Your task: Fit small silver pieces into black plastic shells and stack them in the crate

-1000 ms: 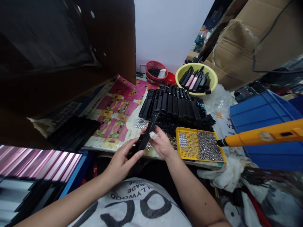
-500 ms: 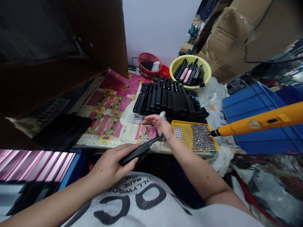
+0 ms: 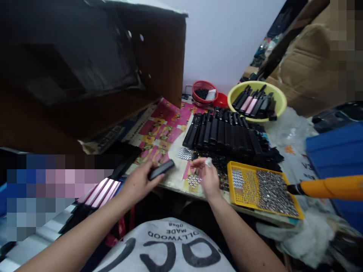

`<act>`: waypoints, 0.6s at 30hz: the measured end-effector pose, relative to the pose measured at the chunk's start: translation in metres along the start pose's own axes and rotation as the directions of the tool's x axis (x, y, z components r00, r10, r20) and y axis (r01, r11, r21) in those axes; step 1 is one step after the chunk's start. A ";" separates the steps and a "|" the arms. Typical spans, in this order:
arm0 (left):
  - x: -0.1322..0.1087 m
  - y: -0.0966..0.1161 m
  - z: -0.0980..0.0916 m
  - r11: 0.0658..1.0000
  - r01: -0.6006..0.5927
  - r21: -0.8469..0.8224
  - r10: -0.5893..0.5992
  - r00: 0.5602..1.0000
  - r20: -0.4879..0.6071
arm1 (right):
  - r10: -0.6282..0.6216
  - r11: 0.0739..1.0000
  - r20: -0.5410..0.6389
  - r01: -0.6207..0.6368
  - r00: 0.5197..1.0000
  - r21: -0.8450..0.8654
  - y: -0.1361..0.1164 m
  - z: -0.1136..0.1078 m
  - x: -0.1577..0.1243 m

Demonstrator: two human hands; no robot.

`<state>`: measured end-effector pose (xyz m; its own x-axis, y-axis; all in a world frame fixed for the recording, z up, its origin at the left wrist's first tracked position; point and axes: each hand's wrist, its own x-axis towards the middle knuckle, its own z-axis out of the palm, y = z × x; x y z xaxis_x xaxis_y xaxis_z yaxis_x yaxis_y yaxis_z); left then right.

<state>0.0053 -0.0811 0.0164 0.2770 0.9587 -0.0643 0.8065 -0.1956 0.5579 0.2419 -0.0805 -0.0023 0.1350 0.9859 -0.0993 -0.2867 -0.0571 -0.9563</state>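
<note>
**Black case in the left hand, right hand above loose studs**

At the far left, a brown cardboard box (image 3: 93, 71) looms over the end of the counter (image 3: 172, 184), and below it a stack of pink-and-silver strips (image 3: 100, 192) sits mostly behind a blur. The counter is covered with a pink-and-yellow printed paper (image 3: 166, 130).

The left hand (image 3: 138, 185) is at the near edge of the counter. Its grip is closed around a slim black case (image 3: 160, 170), which it holds tilted and clear of the paper. Farther along lies a small silver sheet of studs (image 3: 185, 153), just beyond the gap between the two hands.

The right hand (image 3: 205, 176) hangs half open over a little heap of loose silver studs (image 3: 193, 181). A pale patch shows at its fingertips (image 3: 208, 162); whether they pinch anything is too small to tell.

Behind the hands, rows of black cases (image 3: 222, 134) lie side by side. Past them sit a red mesh basket (image 3: 204, 92) and a yellow basin (image 3: 256, 100) holding black and pink cases.

To the right, a yellow perforated tray (image 3: 262, 190) carries many silver studs, and the black tip of an orange tool (image 3: 331, 187) points at its edge. A blue crate (image 3: 337, 151) stands beyond.
</note>
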 end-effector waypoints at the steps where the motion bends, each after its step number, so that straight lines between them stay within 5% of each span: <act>1: 0.002 -0.020 -0.006 0.991 0.034 0.131 -0.020 0.994 -0.106 | 0.004 1.000 -0.020 -0.004 1.000 -0.007 0.002 -0.007 0.000; 4: 0.013 -0.059 -0.022 0.915 0.171 0.365 -0.071 0.960 -0.271 | 0.031 0.999 -0.076 -0.031 0.997 0.008 0.010 -0.029 -0.002; 6: 0.029 -0.057 -0.023 0.924 0.177 0.339 -0.078 0.955 -0.287 | 0.034 0.999 -0.090 -0.035 0.995 -0.008 0.014 -0.038 -0.005; 11: 0.103 0.024 0.008 0.993 -0.113 -0.036 0.106 0.983 -0.153 | 0.017 0.989 0.009 -0.016 1.000 -0.147 0.009 -0.038 -0.014; 14: 0.148 0.063 0.028 0.995 -0.042 -0.094 0.037 0.998 -0.054 | 0.014 0.956 0.079 0.010 0.997 -0.293 0.002 -0.037 -0.020; 18: 0.182 0.069 0.037 0.985 0.051 -0.166 -0.048 0.999 0.019 | -0.014 0.880 0.097 0.059 0.995 -0.471 -0.003 -0.050 -0.025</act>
<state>0.1308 0.0724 0.0128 0.2475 0.9630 -0.1065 0.7215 -0.1098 0.6837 0.2866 -0.1128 -0.0105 0.0462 0.9972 -0.0585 0.2018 -0.0667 -0.9771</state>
